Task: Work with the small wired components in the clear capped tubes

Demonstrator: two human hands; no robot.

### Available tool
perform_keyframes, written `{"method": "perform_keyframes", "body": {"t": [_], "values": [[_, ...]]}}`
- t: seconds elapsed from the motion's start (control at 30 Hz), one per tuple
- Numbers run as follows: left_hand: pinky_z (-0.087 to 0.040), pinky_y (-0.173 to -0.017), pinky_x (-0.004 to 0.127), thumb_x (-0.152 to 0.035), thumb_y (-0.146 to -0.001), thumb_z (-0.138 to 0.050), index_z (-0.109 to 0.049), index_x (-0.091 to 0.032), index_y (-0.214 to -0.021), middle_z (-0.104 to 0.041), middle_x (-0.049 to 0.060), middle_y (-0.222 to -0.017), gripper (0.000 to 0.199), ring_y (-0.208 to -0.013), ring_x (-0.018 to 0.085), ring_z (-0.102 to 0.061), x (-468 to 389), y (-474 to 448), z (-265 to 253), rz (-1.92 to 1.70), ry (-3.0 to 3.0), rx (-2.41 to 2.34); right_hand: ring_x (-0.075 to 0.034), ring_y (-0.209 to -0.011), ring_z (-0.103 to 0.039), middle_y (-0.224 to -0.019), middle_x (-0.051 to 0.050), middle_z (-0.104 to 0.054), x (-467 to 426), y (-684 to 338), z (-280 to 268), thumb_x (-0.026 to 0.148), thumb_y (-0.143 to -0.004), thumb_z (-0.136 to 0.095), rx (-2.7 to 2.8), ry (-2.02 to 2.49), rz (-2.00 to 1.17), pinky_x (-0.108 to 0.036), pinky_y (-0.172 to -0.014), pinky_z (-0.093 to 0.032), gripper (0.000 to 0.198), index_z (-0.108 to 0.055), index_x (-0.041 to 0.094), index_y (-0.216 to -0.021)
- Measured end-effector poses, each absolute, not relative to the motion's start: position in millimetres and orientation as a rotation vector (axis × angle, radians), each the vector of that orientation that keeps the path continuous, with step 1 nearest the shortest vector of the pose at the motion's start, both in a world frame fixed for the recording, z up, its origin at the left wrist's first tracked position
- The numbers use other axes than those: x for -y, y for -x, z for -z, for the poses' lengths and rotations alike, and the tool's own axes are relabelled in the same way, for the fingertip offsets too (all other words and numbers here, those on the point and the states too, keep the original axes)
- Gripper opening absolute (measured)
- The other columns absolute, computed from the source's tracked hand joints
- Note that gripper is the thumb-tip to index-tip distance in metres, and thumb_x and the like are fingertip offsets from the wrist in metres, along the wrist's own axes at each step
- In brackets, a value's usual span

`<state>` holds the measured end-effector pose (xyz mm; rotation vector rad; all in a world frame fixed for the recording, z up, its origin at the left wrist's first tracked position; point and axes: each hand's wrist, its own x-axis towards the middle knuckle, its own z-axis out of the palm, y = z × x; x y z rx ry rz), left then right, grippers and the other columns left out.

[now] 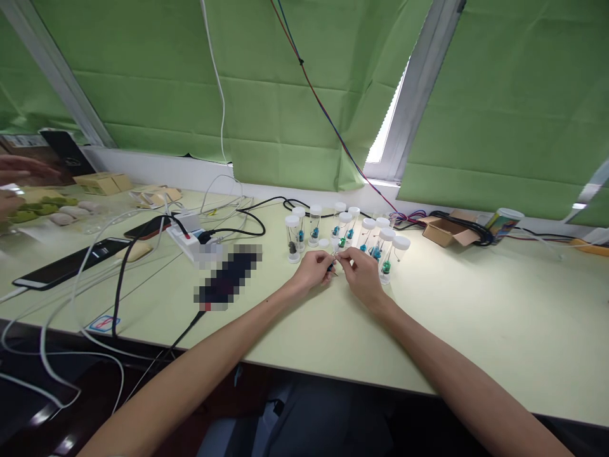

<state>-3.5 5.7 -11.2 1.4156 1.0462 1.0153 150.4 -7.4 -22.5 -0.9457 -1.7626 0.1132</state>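
Observation:
My left hand and my right hand meet above the table, fingertips pinched close together. Something small and dark shows at the left fingers, with a thin tip sticking out below; its kind is too small to tell. What the right fingertips pinch is mostly hidden. Around and behind the hands stand several clear tubes with white caps, holding small blue, green or dark pieces with thin wires. One tube with a dark piece stands left of the hands. Another, with a green piece, stands beside my right hand.
A power strip with plugs and tangled cables lies left, near phones. A small open cardboard box, coiled black cable and a printed can stand back right. Another person's hands show at far left. Green blinds hang behind.

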Motion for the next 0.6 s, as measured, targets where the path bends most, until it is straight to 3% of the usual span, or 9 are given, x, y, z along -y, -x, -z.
{"method": "perform_keyframes", "body": {"t": [0.6], "values": [[-0.037,-0.045,0.024,-0.028,-0.088,-0.052,-0.058,-0.017,-0.074,-0.056,-0.001,-0.062,0.019,-0.043,0.009,-0.047,-5.3,3.8,4.7,-1.163,-1.585,-1.153,-0.016,-0.062,-0.061,-0.075,-0.003,-0.073,9.5,-148.7,23.1,0.032,-0.091,-0.061,1.718,0.971,-0.099,-0.03,-0.063,-0.048,0.019,-0.066,0.021,-0.076]]}}
